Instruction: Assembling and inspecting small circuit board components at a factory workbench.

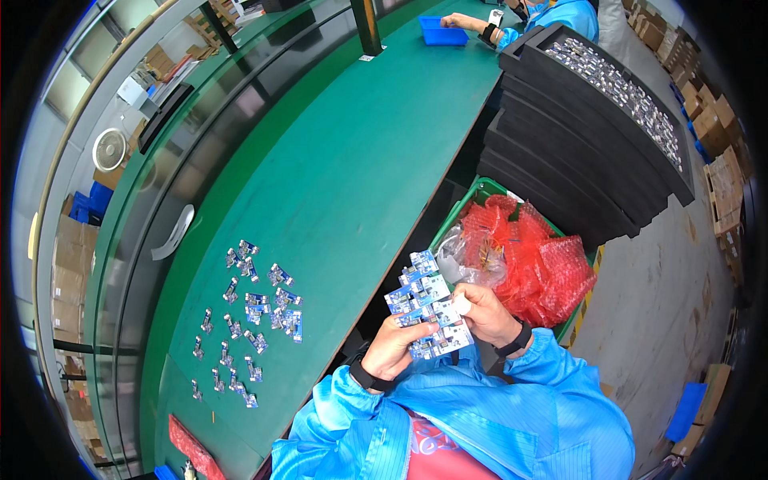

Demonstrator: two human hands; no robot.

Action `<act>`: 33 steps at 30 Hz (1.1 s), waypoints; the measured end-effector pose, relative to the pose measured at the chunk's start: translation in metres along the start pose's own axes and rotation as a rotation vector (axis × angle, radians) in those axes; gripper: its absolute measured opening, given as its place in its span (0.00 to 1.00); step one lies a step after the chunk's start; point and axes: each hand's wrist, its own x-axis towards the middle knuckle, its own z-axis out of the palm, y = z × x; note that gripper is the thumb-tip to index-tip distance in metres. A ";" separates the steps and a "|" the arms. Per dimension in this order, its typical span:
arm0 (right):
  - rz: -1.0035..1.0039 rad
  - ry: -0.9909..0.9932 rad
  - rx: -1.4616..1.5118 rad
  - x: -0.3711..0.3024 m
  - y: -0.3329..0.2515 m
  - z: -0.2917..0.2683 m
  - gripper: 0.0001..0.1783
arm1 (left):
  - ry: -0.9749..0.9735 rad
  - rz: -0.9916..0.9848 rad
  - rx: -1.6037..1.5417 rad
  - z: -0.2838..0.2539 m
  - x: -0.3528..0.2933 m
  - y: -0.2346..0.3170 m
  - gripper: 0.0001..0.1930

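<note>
Between my two hands is a panel of small blue-and-white circuit boards point(428, 300), held tilted over the table's near edge. My left hand point(392, 346) grips its lower left side, the thumb lying across the boards. At the right edge my right hand point(486, 314) pinches the panel, and a pale tip shows on a finger or thumb there. Several loose small circuit boards point(256, 300) lie scattered on the green table point(336, 176) to the left of my hands. Both wrists carry black bands.
Right of the table stands a green crate point(458, 214) with red bubble wrap point(552, 260). Behind it rises a stack of black trays point(576, 136), the top one full of small parts. A co-worker's hand point(460, 22) is at a blue bin point(444, 34). A red bubble-wrap piece point(192, 448) lies front left.
</note>
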 end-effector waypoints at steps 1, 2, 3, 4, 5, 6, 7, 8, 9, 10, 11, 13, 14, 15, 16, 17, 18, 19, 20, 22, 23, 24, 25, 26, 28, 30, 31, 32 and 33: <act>-0.035 0.021 0.012 0.001 -0.002 0.004 0.12 | -0.023 -0.013 -0.041 -0.001 0.002 -0.001 0.18; -0.034 0.018 0.012 0.000 -0.006 0.006 0.12 | -0.047 -0.025 -0.082 -0.001 0.004 -0.002 0.19; -0.042 0.057 -0.101 -0.002 -0.013 0.007 0.12 | -0.035 0.025 -0.063 -0.002 0.005 -0.004 0.19; -0.054 0.101 -0.212 -0.002 -0.018 0.006 0.12 | -0.037 0.024 -0.061 -0.001 0.007 -0.002 0.19; -0.108 0.141 -0.380 -0.003 -0.026 0.000 0.10 | -0.023 0.070 -0.060 0.002 0.007 0.001 0.18; -0.168 0.210 -0.654 -0.003 -0.033 -0.015 0.09 | -0.009 0.116 -0.059 0.005 0.007 0.004 0.17; -0.271 0.279 -0.981 -0.005 -0.040 -0.033 0.10 | 0.009 0.146 -0.079 0.006 0.008 0.008 0.17; -0.376 0.347 -1.310 -0.006 -0.047 -0.041 0.11 | 0.005 0.148 -0.079 0.007 0.010 0.010 0.17; -0.378 0.349 -1.313 -0.009 -0.047 -0.043 0.11 | 0.013 0.172 -0.063 0.008 0.012 0.011 0.17; -0.340 0.406 -1.311 -0.015 -0.050 -0.036 0.12 | 0.022 0.193 -0.048 0.009 0.013 0.012 0.17; -0.301 0.464 -1.308 -0.018 -0.051 -0.030 0.12 | 0.025 0.199 -0.034 0.009 0.015 0.012 0.17; -0.107 0.240 -0.916 -0.014 -0.052 -0.015 0.10 | 0.025 0.196 -0.010 0.009 0.015 0.011 0.17; -0.017 0.114 -0.710 -0.013 -0.052 -0.008 0.10 | 0.029 0.195 0.016 0.009 0.015 0.010 0.17; -0.033 0.047 -0.663 -0.012 -0.046 -0.003 0.08 | 0.030 0.197 0.014 0.010 0.014 0.009 0.17; -0.035 -0.011 -0.586 -0.010 -0.039 -0.003 0.09 | 0.028 0.193 0.006 0.011 0.013 0.008 0.17; -0.013 -0.020 -0.531 -0.010 -0.036 -0.005 0.09 | 0.027 0.191 -0.002 0.011 0.012 0.009 0.17; 0.010 -0.030 -0.476 -0.009 -0.033 -0.006 0.09 | 0.029 0.195 -0.002 0.010 0.011 0.010 0.17; 0.011 -0.036 -0.475 -0.009 -0.032 -0.005 0.09 | 0.024 0.169 -0.021 0.010 0.009 0.010 0.17; 0.005 -0.041 -0.405 -0.010 -0.031 -0.003 0.08 | 0.018 0.143 -0.040 0.009 0.008 0.011 0.16; 0.001 -0.052 -0.336 -0.010 -0.028 -0.001 0.07 | 0.015 0.132 -0.047 0.008 0.005 0.011 0.17; -0.021 -0.057 -0.288 -0.009 -0.025 -0.002 0.07 | 0.017 0.123 -0.072 0.009 0.004 0.011 0.17; -0.044 -0.061 -0.240 -0.009 -0.022 -0.003 0.07 | 0.018 0.114 -0.097 0.010 0.003 0.012 0.17; -0.043 -0.062 -0.241 -0.008 -0.017 -0.004 0.07 | 0.019 0.115 -0.099 0.011 0.002 0.013 0.17; -0.035 -0.053 -0.120 -0.007 -0.012 -0.005 0.08 | 0.016 0.107 -0.104 0.012 0.002 0.014 0.17; -0.028 -0.045 0.000 -0.007 -0.009 -0.002 0.09 | 0.012 0.101 -0.110 0.013 0.002 0.015 0.17; -0.041 -0.054 0.155 -0.007 -0.010 0.006 0.08 | -0.001 0.103 -0.141 0.014 0.002 0.014 0.17; -0.043 -0.058 0.153 -0.006 -0.017 0.007 0.08 | -0.008 0.106 -0.155 0.014 0.003 0.015 0.18; -0.145 0.056 -0.209 -0.008 -0.027 0.006 0.07 | -0.008 0.107 -0.154 0.014 0.002 0.015 0.18; -0.246 0.170 -0.571 -0.009 -0.034 0.002 0.06 | 0.015 0.173 -0.152 0.014 0.001 0.016 0.18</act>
